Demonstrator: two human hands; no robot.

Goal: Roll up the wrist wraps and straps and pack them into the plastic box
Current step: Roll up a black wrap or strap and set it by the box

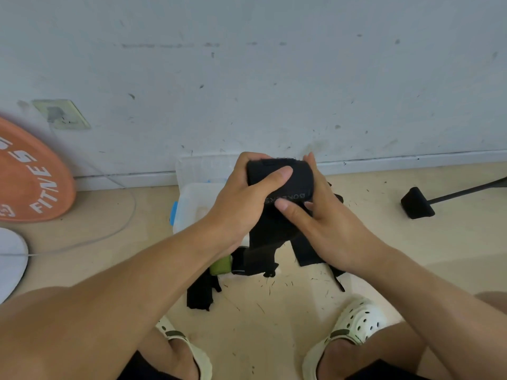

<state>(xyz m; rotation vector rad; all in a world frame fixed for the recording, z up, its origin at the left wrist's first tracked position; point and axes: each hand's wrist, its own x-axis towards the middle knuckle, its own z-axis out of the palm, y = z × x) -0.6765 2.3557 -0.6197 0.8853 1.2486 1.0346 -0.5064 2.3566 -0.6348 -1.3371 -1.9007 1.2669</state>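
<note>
A black wrist wrap (296,178), rolled into a thick cylinder with grey lettering on it, is held up in front of me by both hands. My left hand (241,198) grips its left side with the thumb across the top. My right hand (321,223) presses on it from the right and below. A loose tail of the wrap (267,237) hangs down under it. The clear plastic box (192,198) with a blue latch stands open on the floor behind my left hand. More black straps (201,293) and a green piece (221,265) lie on the floor below.
An orange weight plate (30,176) leans on the wall at the left, above a white disc (11,259) and a thin cable (120,229). A black stand foot (417,205) sits at the right. My two feet in pale clogs (356,325) are near the bottom.
</note>
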